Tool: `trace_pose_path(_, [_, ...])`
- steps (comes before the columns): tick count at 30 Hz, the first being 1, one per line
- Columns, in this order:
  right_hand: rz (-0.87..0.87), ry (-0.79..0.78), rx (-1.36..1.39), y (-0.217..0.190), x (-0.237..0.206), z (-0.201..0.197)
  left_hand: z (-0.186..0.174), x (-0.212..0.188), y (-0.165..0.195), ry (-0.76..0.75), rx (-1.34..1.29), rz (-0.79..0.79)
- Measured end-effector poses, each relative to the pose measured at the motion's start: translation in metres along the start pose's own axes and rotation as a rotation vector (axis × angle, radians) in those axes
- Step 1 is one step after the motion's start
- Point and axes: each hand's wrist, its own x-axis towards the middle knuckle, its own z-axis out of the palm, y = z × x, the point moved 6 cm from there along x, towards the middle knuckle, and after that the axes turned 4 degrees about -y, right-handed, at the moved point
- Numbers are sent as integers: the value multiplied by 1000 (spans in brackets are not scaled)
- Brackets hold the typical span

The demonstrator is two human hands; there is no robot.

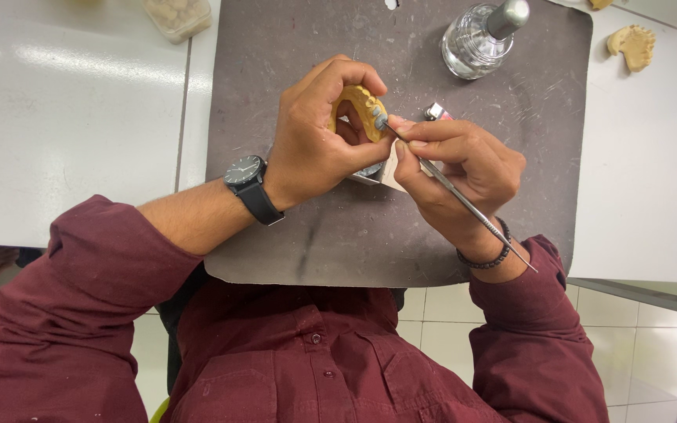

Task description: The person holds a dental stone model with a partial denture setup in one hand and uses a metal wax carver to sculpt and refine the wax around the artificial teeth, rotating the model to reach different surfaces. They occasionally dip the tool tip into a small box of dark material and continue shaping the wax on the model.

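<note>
The left hand [319, 133] grips a yellow tooth model [360, 106] above the grey mat [526, 157]; the right hand [464, 168] pinches a metal pick [456, 192] at its teeth. Carving is underway; further strokes demand fine control.

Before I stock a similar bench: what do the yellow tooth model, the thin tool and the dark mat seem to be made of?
The yellow tooth model in the left hand looks like matte cast stone or plaster: chalky and opaque, with a grey patch, possibly wax. The thin tool in the right hand looks like polished steel: silvery glints. The dark mat seems rubber or worn board: dull, scuffed, rounded corners.
</note>
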Motion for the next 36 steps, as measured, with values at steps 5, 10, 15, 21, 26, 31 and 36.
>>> trace_pose_path(5, [1,19,58,4,0,1,0,0,-1,-5,-5,-9])
trace_pose_path(10, [5,7,87,3,-2,3,-1,-1,-1,-2,-4,5])
trace_pose_path(15, [21,3,20,3,0,1,-1,-1,0,1,15,42])
trace_pose_path(21, [20,1,74,1,0,2,-1,-1,-1,2,-4,6])
trace_pose_path(26, [4,0,105,2,-1,3,-1,-2,-2,-3,-8,18])
trace_pose_path(31, [15,-6,119,4,-2,2,-1,1,3,-9,-12,14])
trace_pose_path(36, [90,-33,304,13,-1,-6,-8,10,9,-166,-25,12])
